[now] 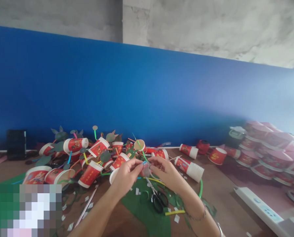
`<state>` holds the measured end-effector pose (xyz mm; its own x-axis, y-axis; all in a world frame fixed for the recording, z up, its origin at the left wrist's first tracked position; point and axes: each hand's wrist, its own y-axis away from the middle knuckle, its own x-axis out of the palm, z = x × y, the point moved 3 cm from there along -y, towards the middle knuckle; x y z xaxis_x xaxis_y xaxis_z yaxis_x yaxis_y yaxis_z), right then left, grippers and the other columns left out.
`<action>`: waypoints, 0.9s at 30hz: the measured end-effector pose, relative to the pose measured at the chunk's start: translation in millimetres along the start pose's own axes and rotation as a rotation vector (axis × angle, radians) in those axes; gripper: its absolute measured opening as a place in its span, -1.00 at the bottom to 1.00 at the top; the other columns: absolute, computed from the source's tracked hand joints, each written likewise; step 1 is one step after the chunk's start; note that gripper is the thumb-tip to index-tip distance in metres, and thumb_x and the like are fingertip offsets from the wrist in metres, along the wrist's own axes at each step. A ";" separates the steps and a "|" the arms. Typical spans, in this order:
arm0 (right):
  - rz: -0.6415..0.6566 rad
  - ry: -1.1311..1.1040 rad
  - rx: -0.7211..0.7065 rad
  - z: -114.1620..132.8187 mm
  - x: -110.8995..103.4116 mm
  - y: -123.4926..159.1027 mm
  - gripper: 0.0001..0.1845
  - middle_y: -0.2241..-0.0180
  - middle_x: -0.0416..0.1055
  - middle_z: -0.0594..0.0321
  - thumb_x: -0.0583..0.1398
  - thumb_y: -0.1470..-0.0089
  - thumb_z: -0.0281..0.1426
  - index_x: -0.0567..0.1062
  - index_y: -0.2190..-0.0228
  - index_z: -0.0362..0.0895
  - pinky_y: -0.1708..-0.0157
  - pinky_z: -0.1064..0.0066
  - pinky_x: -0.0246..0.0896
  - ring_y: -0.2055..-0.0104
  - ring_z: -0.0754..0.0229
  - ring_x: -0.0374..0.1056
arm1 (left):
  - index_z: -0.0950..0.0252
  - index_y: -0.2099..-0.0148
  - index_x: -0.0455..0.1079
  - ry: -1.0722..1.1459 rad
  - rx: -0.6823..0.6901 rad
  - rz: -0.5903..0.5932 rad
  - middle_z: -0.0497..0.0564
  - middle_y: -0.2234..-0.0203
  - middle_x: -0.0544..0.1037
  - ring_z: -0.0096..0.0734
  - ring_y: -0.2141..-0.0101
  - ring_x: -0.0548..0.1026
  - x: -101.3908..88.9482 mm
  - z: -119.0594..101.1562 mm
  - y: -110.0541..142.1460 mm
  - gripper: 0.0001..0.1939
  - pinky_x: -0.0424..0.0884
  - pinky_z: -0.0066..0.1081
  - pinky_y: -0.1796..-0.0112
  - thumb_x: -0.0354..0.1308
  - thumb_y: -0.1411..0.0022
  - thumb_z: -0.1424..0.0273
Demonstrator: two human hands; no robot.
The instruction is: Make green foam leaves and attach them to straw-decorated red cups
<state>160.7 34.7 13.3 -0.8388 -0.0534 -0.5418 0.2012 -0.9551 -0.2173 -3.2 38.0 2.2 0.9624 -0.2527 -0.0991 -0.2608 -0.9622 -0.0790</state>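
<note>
Mid-table, close above the brown tabletop (226, 200), both bare hands meet over a small clear-and-blue piece (145, 163). Left hand (127, 172): thumb and forefinger pinched together on the piece. Right hand (163, 171): thumb and forefinger bent in close at its other side, only a slim gap between them; cannot tell whether they grip it or merely steady it. A green straw (145, 156) slants up just behind the fingertips.

Directly below the hands: scissors with black handles (159, 201), blades pointing up toward the piece, lying partly over green paper (147, 217). White scraps scattered about; a short yellow straw (174, 213) near the handles.

Left of the hands, a dense jumble of red paper cups (90, 173), most tipped over, with coloured straws and dark paper discs poking out. One white cup rim sits right beside the left hand and is partly hidden by it. Beyond the jumble, a black box (15, 144) upright.

Right side: a nested stack of cups (189, 168) on its side near the right wrist; farther off, a white power strip (259, 205) and a high heap of red-and-pink cups (276, 158). Blue panel (137, 92) closes off the back.
</note>
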 end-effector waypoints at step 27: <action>0.444 0.580 0.273 -57.7 -7.1 22.5 -0.52 0.46 0.38 0.32 0.14 0.35 -0.59 0.44 0.26 -0.12 0.47 0.48 0.01 0.40 0.23 0.26 | 0.20 0.27 0.48 -0.502 0.119 0.030 -0.02 0.32 0.60 -0.28 0.28 0.51 -16.4 6.3 -2.8 -0.83 0.32 -0.41 0.27 0.08 -0.15 0.32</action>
<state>200.3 30.4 -34.5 -0.2948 -0.3584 -0.8858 0.2614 -0.9219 0.2860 -18.8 45.5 -2.2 0.8072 -0.1714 -0.5649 -0.3221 -0.9298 -0.1780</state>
